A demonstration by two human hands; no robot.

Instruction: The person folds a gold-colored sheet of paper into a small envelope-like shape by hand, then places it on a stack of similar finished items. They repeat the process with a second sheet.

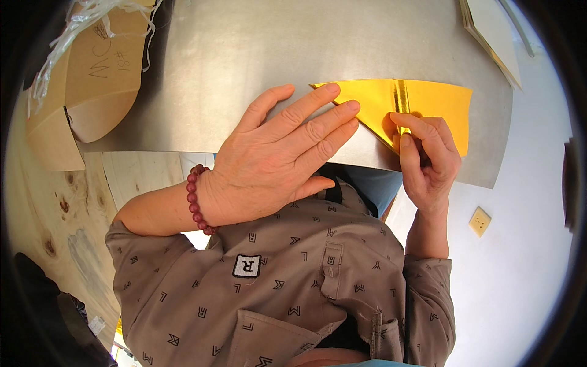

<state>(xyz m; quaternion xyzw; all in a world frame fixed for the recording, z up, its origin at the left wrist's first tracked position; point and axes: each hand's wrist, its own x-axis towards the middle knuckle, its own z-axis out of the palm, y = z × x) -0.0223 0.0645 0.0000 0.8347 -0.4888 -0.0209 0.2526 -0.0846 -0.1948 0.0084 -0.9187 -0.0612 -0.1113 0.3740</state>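
Observation:
A shiny gold sheet (439,104), like foil paper, lies on the metal table near its front edge. Its left side slants to a point, and a narrow, glossy raised fold runs down its middle. My left hand (275,153) is stretched out flat, its fingertips on the slanted left edge of the sheet. Thumb and forefinger of my right hand (431,156) close in a pinch at the lower part of the fold. The fingers hide the spot where they grip. A beaded bracelet (194,199) circles my left wrist.
The grey metal table (257,43) has a curved-looking front edge close to my body. A cardboard box (104,73) with clear plastic strips stands at the left. White boards or sheets (492,37) lie at the far right. A socket (480,221) sits on the white surface at the right.

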